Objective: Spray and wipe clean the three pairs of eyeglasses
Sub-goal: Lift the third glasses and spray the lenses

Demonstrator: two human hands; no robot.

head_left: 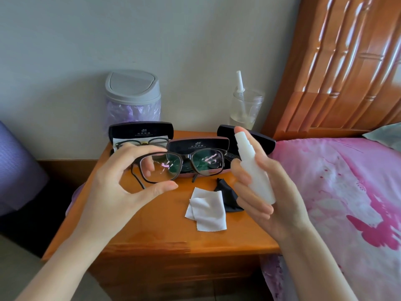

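My left hand (pixel 121 183) pinches the left lens rim of dark-framed eyeglasses (pixel 180 165), holding them up over the wooden nightstand (pixel 152 231). My right hand (pixel 264 187) grips a small white spray bottle (pixel 253 168), nozzle up, just right of the glasses. A second pair (pixel 143 141) lies in an open black case (pixel 141 131) at the back left. Behind the held glasses stands another open case (pixel 198 144). A third case (pixel 267 142) is partly hidden by my right hand. On the tabletop lie a white wiping cloth (pixel 207 210) and a black cloth (pixel 229 195).
A small grey-lidded bin with a purple liner (pixel 133 98) stands at the back left by the wall. A clear jar holding a white nozzle tube (pixel 246 107) stands at the back right. A bed with a pink cover (pixel 347 192) and wooden headboard (pixel 338 61) borders the right.
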